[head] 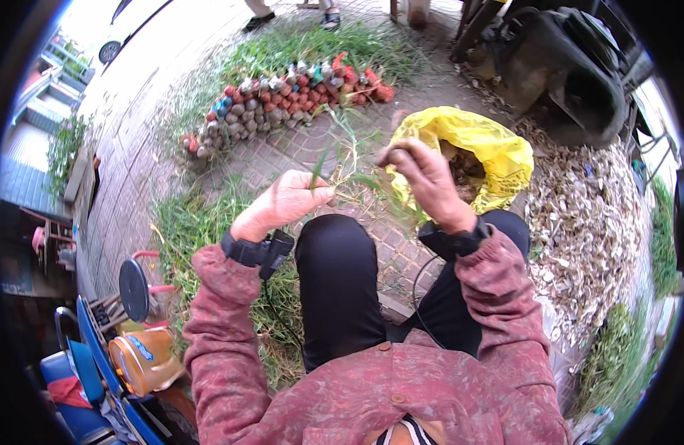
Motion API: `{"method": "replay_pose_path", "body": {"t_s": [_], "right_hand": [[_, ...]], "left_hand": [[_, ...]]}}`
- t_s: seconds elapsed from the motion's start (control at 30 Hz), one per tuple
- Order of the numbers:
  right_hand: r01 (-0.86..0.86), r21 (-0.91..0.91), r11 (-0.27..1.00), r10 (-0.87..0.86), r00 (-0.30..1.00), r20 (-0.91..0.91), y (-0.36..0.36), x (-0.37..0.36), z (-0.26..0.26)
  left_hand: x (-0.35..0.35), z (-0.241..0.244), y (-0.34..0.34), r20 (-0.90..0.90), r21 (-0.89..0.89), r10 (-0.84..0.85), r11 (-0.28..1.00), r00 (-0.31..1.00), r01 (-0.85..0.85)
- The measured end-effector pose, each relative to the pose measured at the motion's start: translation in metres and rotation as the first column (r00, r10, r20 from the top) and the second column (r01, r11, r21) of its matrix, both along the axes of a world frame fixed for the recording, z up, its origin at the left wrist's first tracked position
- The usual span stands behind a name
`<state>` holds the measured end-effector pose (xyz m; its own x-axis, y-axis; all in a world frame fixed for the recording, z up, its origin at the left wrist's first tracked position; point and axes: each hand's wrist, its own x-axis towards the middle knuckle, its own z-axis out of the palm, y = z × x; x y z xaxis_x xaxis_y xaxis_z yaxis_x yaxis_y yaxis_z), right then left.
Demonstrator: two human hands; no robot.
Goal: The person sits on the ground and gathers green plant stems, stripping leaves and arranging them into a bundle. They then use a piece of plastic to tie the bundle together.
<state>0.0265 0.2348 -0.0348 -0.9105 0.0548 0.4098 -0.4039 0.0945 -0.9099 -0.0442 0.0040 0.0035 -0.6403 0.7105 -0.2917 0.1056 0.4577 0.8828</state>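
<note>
My left hand (298, 194) pinches a few thin green plant stems (350, 169) between thumb and fingers, above the paving and just ahead of my left knee. Opposite it, my right hand (425, 172) is raised with curled fingers beside the near rim of a yellow plastic bag (486, 133). Blur hides whether those fingertips hold anything. Brown loose matter (461, 167) shows inside the bag's mouth. Farther off lies a curved stack of plant bundles (286, 103), their round lower ends wrapped in red, white, blue and grey, with green leaves trailing behind.
Loose green plants (203, 217) lie on the paving at my left. A heap of pale dry flakes (581, 233) spreads at the right, below a dark rubber container (564, 83). A round stool (134, 290) and an orange tub (144, 359) stand lower left. Another person's feet (331, 21) are beyond the stack.
</note>
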Motion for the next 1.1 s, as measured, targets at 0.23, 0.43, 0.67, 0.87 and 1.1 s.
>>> {"method": "replay_pose_path", "body": {"t_s": [0.23,0.43,0.67,0.87,1.1], "right_hand": [[-0.034,0.063,0.997,0.037,0.997,-0.061,-0.004,-0.001,-0.012],[-0.276,-0.320,0.906,0.369,0.886,0.281,-0.002,0.020,-0.002],[-0.086,-0.348,0.933,0.210,0.919,0.334,0.017,0.022,0.007],[0.319,-0.616,0.720,-0.030,0.902,0.432,0.079,0.038,0.042],[0.117,-0.884,0.453,0.083,0.982,0.172,0.174,0.080,0.038]], "left_hand": [[0.005,0.065,0.047,0.093,-0.099,-0.027,0.994,0.995,0.036],[0.006,0.046,0.058,0.011,0.032,0.045,0.998,0.999,-0.045],[-0.009,0.027,0.068,-0.016,0.108,0.189,0.977,0.982,-0.186],[-0.040,-0.060,-0.013,0.124,0.157,0.525,0.828,0.842,-0.539],[0.011,-0.229,-0.089,0.013,-0.195,0.679,0.722,0.734,-0.664]]}}
